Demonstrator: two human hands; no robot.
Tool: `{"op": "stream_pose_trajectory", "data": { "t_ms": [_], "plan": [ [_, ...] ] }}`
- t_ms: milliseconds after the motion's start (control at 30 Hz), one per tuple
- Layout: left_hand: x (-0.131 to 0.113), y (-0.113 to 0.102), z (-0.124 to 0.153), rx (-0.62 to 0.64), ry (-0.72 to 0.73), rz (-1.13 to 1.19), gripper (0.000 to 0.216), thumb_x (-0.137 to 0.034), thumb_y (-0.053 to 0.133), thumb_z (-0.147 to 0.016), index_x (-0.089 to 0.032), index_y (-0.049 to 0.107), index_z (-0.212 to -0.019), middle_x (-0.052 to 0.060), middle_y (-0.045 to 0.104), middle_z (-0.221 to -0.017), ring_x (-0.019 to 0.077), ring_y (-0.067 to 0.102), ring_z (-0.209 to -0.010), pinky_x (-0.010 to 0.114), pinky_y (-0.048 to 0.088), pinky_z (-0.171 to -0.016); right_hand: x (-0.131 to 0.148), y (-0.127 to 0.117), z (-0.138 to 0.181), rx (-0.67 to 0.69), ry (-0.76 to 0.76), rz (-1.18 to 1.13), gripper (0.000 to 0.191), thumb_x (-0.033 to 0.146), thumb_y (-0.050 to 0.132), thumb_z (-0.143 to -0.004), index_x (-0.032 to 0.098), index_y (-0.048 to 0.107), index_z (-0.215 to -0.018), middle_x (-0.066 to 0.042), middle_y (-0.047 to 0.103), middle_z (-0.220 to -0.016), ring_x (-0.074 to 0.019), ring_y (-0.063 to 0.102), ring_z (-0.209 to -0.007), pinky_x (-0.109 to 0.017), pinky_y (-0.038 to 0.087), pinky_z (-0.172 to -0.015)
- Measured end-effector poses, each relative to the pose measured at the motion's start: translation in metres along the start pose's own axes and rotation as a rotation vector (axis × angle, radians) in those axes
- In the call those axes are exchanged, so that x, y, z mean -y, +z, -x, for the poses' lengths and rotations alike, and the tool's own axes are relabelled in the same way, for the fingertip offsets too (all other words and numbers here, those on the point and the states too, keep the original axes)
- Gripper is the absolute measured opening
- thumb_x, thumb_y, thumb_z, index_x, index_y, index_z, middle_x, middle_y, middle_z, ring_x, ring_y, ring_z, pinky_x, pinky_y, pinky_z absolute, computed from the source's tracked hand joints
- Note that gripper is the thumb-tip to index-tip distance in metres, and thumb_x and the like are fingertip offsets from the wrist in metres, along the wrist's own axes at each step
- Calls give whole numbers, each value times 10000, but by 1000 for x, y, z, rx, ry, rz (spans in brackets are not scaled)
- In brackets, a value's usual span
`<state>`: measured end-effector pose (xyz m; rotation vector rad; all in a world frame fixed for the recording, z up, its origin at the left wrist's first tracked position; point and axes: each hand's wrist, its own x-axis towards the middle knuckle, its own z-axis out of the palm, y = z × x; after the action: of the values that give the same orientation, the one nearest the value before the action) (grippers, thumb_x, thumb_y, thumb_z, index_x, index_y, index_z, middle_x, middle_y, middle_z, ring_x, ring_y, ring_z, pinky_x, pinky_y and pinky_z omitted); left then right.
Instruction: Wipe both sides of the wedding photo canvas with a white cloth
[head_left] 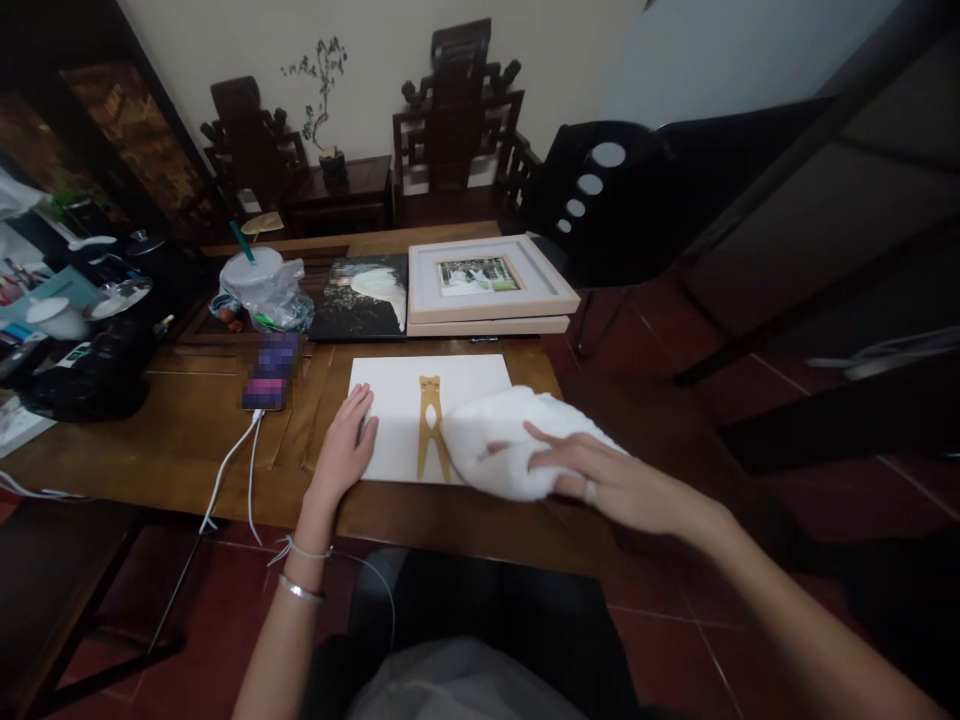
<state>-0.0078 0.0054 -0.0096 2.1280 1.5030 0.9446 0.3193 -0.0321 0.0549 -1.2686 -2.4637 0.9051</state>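
Observation:
A white flat panel (391, 400) lies on the wooden table in front of me. On its face is a gold-coloured forked piece (426, 400) with an oval gap in the middle. My left hand (351, 440) rests on the panel's left edge, fingers stretched out and holding nothing. A bunched white cloth (499, 440) covers the panel's right side, and my right hand (589, 470) is closed on it. Part of the panel and some of my right fingers are hidden by the cloth.
Behind the panel lie light-framed pictures (491, 310), stacked, and a dark picture (360, 297). A phone (268, 375) with white cables (225, 465) is to the left, near a lidded cup (251, 268) and a plastic bag (279, 295). A black chair (600, 235) stands beyond the table's right end.

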Motion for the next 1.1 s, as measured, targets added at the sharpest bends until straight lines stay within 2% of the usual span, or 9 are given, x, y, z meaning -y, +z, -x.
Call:
{"op": "stream_pose_trajectory", "data": {
  "t_ms": [67,200,267,367,500,667,833,1000,1100],
  "plan": [
    [0,0,0,5,-9,3,428,-264,431,-923,-153,481,-1333,124,432,-1446,207,340,-1383,433,264,-1158,-11,-4,-27,-67,75,14,317,309,384,-864,226,680,-941,-63,698,-1047,-332,512,-1207,-532,423,-981],
    [0,-1,0,3,-19,15,423,-274,440,-918,-166,490,-1324,111,440,-1443,203,346,-1379,429,265,-1156,-5,9,-84,-180,86,57,391,212,295,-888,191,643,-1066,-72,668,-1147,-304,500,-1220,-607,200,-1090],
    [-1,-2,0,-1,-16,18,420,-276,441,-918,-177,491,-1323,104,439,-1445,202,348,-1378,432,265,-1156,9,24,-100,-225,80,157,405,160,325,-855,156,615,-1138,-124,569,-1309,-321,377,-1323,-670,103,-1078],
    [-1,-2,0,5,-12,13,425,-275,435,-922,-163,485,-1328,117,435,-1445,203,342,-1381,432,267,-1154,30,52,-95,-260,-35,325,382,137,417,-791,138,641,-1101,-152,361,-1476,-367,165,-1405,-729,46,-1040],
    [-2,-2,0,6,-6,8,425,-276,434,-923,-178,479,-1334,112,431,-1449,205,340,-1383,438,270,-1152,50,71,-55,-150,-253,334,334,124,475,-750,166,681,-1009,-123,321,-1501,-365,150,-1408,-716,31,-1055],
    [-3,-1,0,14,-7,-6,429,-271,420,-929,-162,471,-1341,121,424,-1452,211,332,-1387,444,253,-1158,49,58,-30,27,-435,220,356,95,510,-687,214,692,-969,-42,355,-1493,-285,178,-1415,-613,-7,-1121],
    [-2,-1,0,18,-9,0,436,-274,419,-928,-146,469,-1342,130,422,-1452,211,328,-1388,440,259,-1157,23,37,-69,-35,-371,237,373,133,512,-784,206,631,-1129,-84,369,-1482,-229,242,-1401,-540,123,-1144],
    [-2,-2,0,14,-8,12,433,-280,424,-927,-140,480,-1332,137,428,-1447,217,332,-1387,443,262,-1154,13,39,-124,-220,-198,378,333,328,446,-926,176,619,-1167,-136,362,-1479,-294,237,-1398,-604,179,-1103],
    [-3,-2,0,8,-2,22,423,-277,425,-927,-167,480,-1331,120,428,-1449,213,334,-1386,453,268,-1150,25,50,-130,-273,-170,449,316,334,443,-934,180,672,-1088,-117,362,-1480,-351,200,-1400,-668,151,-1080]
  ]
}}
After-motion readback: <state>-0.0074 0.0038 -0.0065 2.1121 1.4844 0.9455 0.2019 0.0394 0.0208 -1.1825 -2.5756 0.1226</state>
